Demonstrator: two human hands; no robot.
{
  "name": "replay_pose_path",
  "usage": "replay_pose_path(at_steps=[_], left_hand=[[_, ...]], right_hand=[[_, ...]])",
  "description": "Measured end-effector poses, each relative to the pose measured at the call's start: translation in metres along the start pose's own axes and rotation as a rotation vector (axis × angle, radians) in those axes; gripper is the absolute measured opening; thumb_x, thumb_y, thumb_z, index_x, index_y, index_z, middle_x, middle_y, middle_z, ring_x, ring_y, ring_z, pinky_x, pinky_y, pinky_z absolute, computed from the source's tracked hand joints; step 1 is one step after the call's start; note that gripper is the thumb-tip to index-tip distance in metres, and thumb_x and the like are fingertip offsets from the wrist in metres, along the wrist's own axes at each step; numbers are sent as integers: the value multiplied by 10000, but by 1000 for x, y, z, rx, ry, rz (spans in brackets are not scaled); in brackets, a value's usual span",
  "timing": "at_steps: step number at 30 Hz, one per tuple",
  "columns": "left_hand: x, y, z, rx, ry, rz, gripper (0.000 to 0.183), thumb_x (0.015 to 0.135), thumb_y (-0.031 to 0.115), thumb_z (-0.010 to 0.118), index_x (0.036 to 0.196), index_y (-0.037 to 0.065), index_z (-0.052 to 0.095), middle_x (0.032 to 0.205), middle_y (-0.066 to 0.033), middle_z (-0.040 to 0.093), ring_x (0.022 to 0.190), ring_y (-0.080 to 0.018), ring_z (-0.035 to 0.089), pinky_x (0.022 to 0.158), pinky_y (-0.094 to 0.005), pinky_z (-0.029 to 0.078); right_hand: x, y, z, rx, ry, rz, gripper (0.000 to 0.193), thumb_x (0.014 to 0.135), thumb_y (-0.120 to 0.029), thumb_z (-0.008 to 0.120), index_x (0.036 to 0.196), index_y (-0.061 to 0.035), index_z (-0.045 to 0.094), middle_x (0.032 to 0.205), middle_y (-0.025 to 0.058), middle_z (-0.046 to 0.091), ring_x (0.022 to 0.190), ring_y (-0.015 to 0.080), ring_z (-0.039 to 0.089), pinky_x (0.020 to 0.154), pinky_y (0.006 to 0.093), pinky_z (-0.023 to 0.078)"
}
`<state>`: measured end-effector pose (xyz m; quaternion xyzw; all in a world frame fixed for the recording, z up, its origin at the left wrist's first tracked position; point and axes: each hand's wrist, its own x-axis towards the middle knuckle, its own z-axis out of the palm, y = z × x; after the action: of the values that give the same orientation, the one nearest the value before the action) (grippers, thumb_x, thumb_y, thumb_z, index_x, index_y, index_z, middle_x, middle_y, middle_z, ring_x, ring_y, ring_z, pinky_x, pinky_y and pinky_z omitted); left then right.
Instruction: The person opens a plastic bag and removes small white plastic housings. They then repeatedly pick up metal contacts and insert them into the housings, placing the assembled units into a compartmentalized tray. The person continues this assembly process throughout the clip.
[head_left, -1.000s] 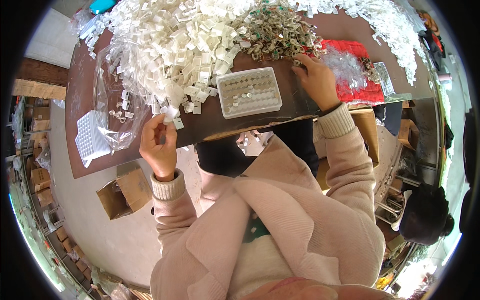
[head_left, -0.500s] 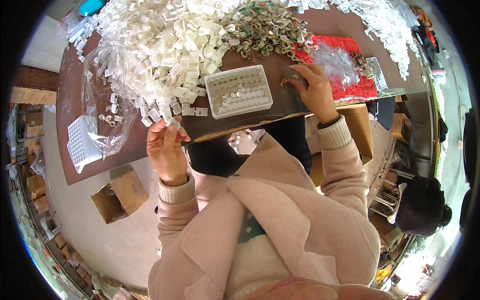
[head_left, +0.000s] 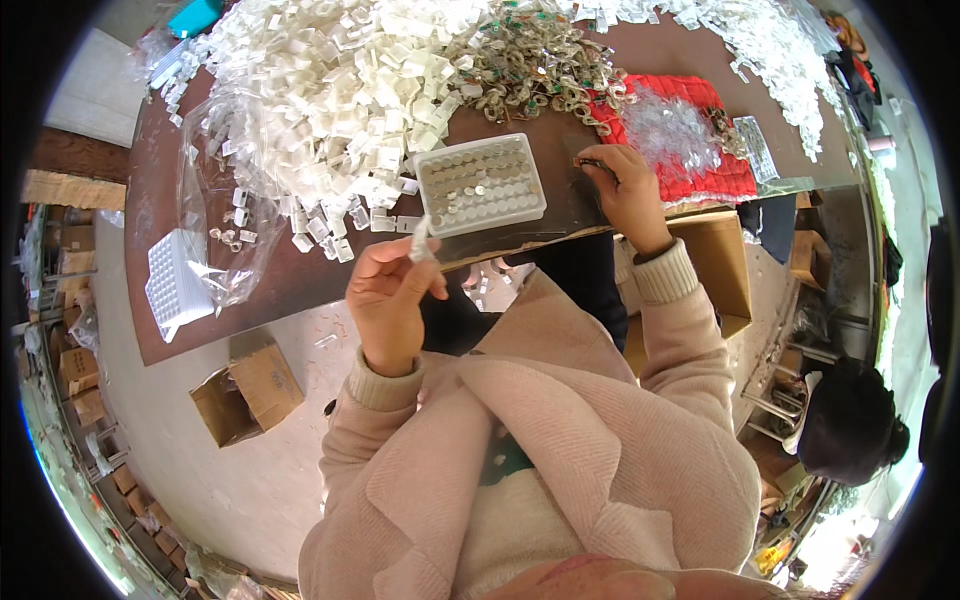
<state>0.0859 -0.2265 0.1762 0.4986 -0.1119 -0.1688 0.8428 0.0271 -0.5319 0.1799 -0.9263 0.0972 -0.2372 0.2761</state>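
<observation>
A small white plastic piece (head_left: 421, 242) is pinched between the thumb and fingers of my left hand (head_left: 392, 305), just off the table's front edge. Bent fingers of my right hand (head_left: 632, 192) close on a small dark piece (head_left: 588, 162), mostly covered by the fingers, so its kind is unclear. Between the hands lies a white tray (head_left: 490, 221) with rows of round discs; a few shiny ones sit on top. A large heap of white plastic pieces (head_left: 340, 90) spreads behind my left hand. Farther back is a pile of coiled wires (head_left: 525, 65).
A red cloth (head_left: 735, 182) bears clear plastic bits (head_left: 672, 138) beside a silvery sheet (head_left: 755, 150). At left are a clear bag (head_left: 235, 275) and a dimpled white tray (head_left: 180, 285). Cardboard boxes (head_left: 268, 385) stand on the floor. Another white heap (head_left: 760, 40) lies far right.
My left hand has moved right, away from the white heap toward the tray, carrying a white piece. My right hand has turned slightly, its fingers drawn in around the dark piece.
</observation>
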Motion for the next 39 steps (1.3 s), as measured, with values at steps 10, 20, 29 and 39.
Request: replay_pose_path(at_steps=[10, 20, 29, 39], left_hand=[[2, 16, 36, -184, -112, -223, 179, 878, -60, 713, 1020, -22, 610, 935, -147, 719, 610, -87, 583, 497, -212, 456], [-4, 20, 26, -103, -87, -216, 187, 855, -55, 746, 979, -11, 613, 883, -119, 717, 591, -65, 573, 472, -192, 429], [-13, 17, 23, 49, -89, 5, 247, 832, -108, 745, 1019, -10, 616, 913, -114, 721, 677, -74, 622, 548, -196, 493], [-12, 3, 22, -48, 55, 49, 186, 878, -100, 679, 1009, 2, 594, 933, -149, 721, 622, -96, 603, 463, -213, 447]], right_hand=[[-22, -108, -16, 482, -229, -234, 193, 793, -28, 765, 971, -68, 701, 851, 54, 693, 836, 286, 646, 809, 368, 506], [-21, -119, -6, 450, -251, -340, 153, 799, -46, 762, 929, -89, 693, 799, 45, 671, 737, 261, 618, 848, 354, 482], [-24, -117, -5, 717, -376, -37, 132, 840, -33, 748, 968, -37, 717, 867, 47, 712, 753, 166, 652, 819, 325, 504], [-35, -127, 18, 573, -8, -162, 279, 819, 18, 733, 1092, -23, 692, 967, 59, 686, 865, 210, 653, 774, 327, 525]])
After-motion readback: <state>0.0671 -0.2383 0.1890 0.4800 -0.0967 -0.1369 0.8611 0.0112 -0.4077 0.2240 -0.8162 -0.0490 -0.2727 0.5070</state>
